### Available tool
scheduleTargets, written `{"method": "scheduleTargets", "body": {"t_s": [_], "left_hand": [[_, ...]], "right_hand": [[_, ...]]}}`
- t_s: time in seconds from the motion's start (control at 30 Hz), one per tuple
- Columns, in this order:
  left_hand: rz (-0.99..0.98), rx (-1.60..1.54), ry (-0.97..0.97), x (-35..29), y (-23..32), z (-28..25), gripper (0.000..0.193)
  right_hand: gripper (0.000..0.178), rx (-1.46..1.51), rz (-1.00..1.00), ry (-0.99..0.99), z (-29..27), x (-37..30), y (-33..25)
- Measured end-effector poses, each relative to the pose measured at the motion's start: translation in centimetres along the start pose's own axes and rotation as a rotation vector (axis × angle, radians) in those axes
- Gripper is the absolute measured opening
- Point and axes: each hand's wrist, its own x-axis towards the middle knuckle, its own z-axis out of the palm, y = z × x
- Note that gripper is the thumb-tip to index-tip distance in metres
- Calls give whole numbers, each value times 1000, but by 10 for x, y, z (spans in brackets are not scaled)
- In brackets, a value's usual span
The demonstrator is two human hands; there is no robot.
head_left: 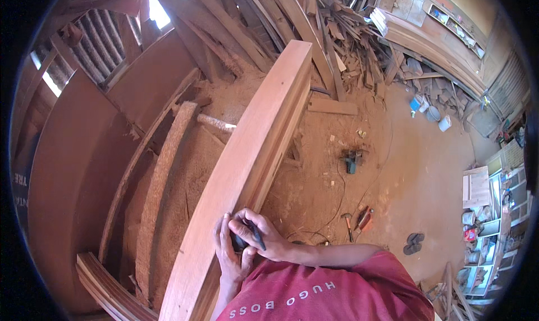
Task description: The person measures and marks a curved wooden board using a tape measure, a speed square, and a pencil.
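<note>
My left hand (227,260) is closed at the edge of a long, smooth reddish plank (224,180), which lies on top of a stack of boards (283,133). My right hand (268,238) is closed right beside it, its fingers meeting those of the left. Between the two hands is a small dark object (240,243), with a slim dark end (259,239) showing at the right hand. My fingers cover much of it, and its kind cannot be made out.
Rough bark-edged timber (165,180) and more boards (104,284) lie to the left. Sawdust covers the floor, with a power tool (351,163), a hammer (348,225), a hand plane (365,218), and sandals (414,243) to the right. Scrap wood (351,51) is heaped at the back.
</note>
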Motion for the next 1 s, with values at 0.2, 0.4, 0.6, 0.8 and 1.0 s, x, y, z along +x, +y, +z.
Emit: {"method": "scheduleTargets", "body": {"t_s": [0.2,0.4,0.6,0.8,1.0], "left_hand": [[-159,-41,111,58,-1,11,38],[-355,-12,146,67,-37,-1,64],[-810,141,39,90,0,-28,60],[-815,400,16,5,-35,-126,24],[-945,437,106,-4,-73,-109,30]], "right_hand": [[19,106,187,-299,-49,50,15],[48,-243,52,-469,-67,120,1],[19,-294,121,-804,-149,255,-35],[40,-605,-73,24,-347,452,-125],[26,-656,-110,269,-499,566,-136]]}}
